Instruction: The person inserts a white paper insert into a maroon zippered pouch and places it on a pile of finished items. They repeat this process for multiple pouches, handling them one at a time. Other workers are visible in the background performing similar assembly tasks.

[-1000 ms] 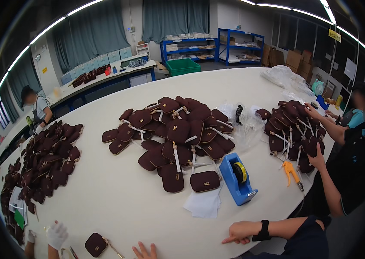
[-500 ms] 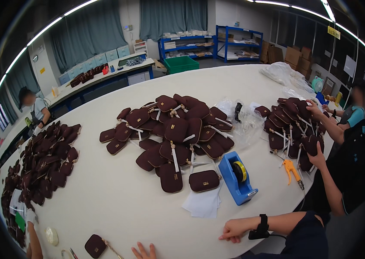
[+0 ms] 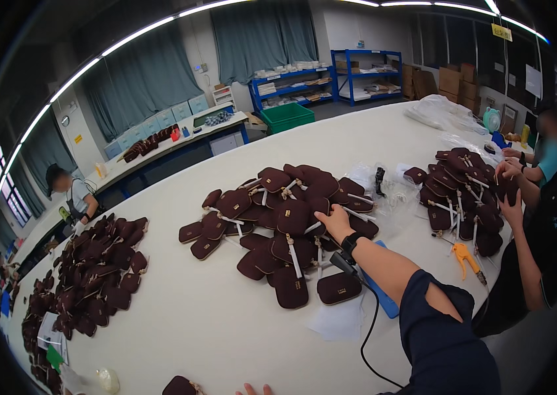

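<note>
My right hand point(image 3: 336, 222) reaches over the pile of dark maroon zip pouches point(image 3: 272, 253), palm down. Its thumb and fingers close around the edge of a pouch point(image 3: 321, 191) on the pile's right side; the fingertips are partly hidden among the pouches. White-wrapped pulls hang from many of these pouches. At the bottom edge, only the fingertips of my left hand point(image 3: 252, 390) show, spread and holding nothing. Left of it lies a single pouch point(image 3: 178, 386), cut off by the frame edge. One pouch point(image 3: 339, 288) rests on white sheets point(image 3: 336, 324) in front of the pile.
My right forearm covers most of a blue tape dispenser point(image 3: 387, 304). An orange air gun point(image 3: 466, 262) lies to the right. Other pouch heaps stand left point(image 3: 97, 263) and right point(image 3: 459, 191), where a co-worker's hands point(image 3: 510, 191) hold a pouch. Clear plastic bags point(image 3: 443, 113) lie farther back.
My right hand has moved from the table's near edge forward onto the pouch pile. My left hand sits lower in view. The whole view has shifted, with the table scene lying farther right and down.
</note>
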Available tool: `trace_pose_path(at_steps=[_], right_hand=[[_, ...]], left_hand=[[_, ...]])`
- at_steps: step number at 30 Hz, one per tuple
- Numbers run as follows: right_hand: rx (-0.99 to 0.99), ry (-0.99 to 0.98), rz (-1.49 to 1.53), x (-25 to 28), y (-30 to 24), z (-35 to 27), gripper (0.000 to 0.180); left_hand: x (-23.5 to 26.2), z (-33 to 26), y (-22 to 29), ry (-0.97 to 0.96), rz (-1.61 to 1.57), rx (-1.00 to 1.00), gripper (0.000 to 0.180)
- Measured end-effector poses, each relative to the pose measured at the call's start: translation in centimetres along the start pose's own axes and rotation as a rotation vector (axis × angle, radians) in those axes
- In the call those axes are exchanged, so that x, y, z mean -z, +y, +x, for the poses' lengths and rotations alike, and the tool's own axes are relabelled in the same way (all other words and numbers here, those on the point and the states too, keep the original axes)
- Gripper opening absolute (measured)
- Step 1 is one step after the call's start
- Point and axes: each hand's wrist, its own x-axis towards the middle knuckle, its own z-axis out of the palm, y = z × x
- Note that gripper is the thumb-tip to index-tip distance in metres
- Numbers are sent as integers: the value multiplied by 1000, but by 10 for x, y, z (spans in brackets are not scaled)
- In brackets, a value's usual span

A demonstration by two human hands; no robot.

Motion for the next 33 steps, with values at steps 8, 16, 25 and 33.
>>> trace_pose_path(at_steps=[8, 16, 25, 33], right_hand=[[-100, -2, 19, 4, 2, 13, 35], [144, -116, 617, 104, -67, -58, 37], [132, -330, 686, 197, -123, -170, 45], [137, -417, 728, 208, -132, -198, 45]], left_hand=[[-10, 1, -3, 34, 66, -37, 129], [-14, 2, -6, 31, 102, -54, 130], [-13, 5, -3, -5, 55, -21, 129], [-4, 1, -1, -15, -11, -9, 128]])
